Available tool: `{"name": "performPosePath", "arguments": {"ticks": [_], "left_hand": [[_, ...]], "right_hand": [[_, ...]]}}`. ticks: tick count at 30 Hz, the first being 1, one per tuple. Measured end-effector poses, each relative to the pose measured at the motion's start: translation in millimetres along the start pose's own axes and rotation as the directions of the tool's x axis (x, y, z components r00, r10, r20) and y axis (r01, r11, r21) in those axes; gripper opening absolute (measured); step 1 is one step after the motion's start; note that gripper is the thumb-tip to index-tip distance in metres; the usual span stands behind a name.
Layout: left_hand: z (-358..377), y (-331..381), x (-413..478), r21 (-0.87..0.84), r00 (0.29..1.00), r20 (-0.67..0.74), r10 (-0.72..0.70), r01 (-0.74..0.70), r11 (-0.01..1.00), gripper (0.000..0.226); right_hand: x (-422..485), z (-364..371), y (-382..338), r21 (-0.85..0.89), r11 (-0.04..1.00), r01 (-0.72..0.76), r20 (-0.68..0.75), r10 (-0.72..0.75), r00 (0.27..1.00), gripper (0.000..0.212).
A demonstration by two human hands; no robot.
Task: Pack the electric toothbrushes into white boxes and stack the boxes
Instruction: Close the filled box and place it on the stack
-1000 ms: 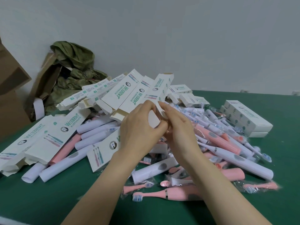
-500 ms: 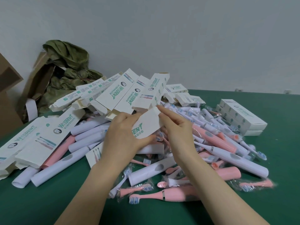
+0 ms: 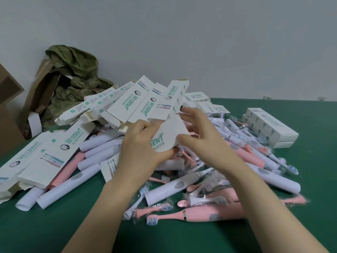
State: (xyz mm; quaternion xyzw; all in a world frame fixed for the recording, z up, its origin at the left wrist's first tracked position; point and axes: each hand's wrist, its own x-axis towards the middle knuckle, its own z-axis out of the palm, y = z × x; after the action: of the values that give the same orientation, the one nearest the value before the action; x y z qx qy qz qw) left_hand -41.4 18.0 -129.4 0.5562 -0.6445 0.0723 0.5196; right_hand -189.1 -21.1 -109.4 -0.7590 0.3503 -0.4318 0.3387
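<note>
Above the heap I hold one white box [image 3: 168, 136] with green lettering, tilted. My left hand [image 3: 140, 148] grips its lower left part, thumb under the box. My right hand [image 3: 198, 136] pinches its right end between thumb and fingers. Below them lies a pile of white toothbrushes [image 3: 175, 187] and pink toothbrushes [image 3: 209, 212], with brush heads in clear wrap. Several flat, unfolded white boxes [image 3: 131, 105] lean in a row behind my hands. Closed boxes sit in a small stack [image 3: 269, 128] at the right.
The green table [image 3: 310, 179] carries everything. More flat boxes [image 3: 36, 161] lie at the left. A brown cardboard carton [image 3: 7, 114] and a crumpled olive bag [image 3: 73, 79] stand at the back left against the grey wall.
Both hands have turned the held box so its printed face shows and tilted it up. My right hand shifted to the box's right end.
</note>
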Motion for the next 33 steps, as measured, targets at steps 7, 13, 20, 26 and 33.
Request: {"name": "performPosePath", "arguments": {"ticks": [7,13,20,26,33], "left_hand": [[-6.9,8.8,-8.1,0.239,0.988,0.060,0.141,-0.152,0.959,0.072],[0.7,12.7,-1.2,0.339,0.758,0.212,0.617,-0.649,0.681,0.036],[27.8,-0.3,10.2,0.404,0.796,0.588,0.146,-0.444,0.800,0.033],[39.8,-22.2,4.8,0.298,0.812,0.575,0.099,-0.320,0.899,0.034],[45.4,-22.9,2.4,0.304,0.813,0.573,0.102,-0.326,0.895,0.034]], "right_hand": [[4.6,-16.4,-7.2,0.231,0.964,-0.129,0.022,0.127,0.992,0.030],[10.3,-103.6,15.8,0.610,0.790,-0.064,-0.420,0.391,0.819,0.012],[20.4,-187.0,83.1,0.463,0.867,-0.184,-0.810,0.498,0.310,0.024],[30.2,-205.8,127.3,0.353,0.835,-0.422,-0.845,0.478,0.238,0.040],[25.6,-198.7,149.9,0.245,0.738,-0.629,-0.826,0.498,0.263,0.047]]}}
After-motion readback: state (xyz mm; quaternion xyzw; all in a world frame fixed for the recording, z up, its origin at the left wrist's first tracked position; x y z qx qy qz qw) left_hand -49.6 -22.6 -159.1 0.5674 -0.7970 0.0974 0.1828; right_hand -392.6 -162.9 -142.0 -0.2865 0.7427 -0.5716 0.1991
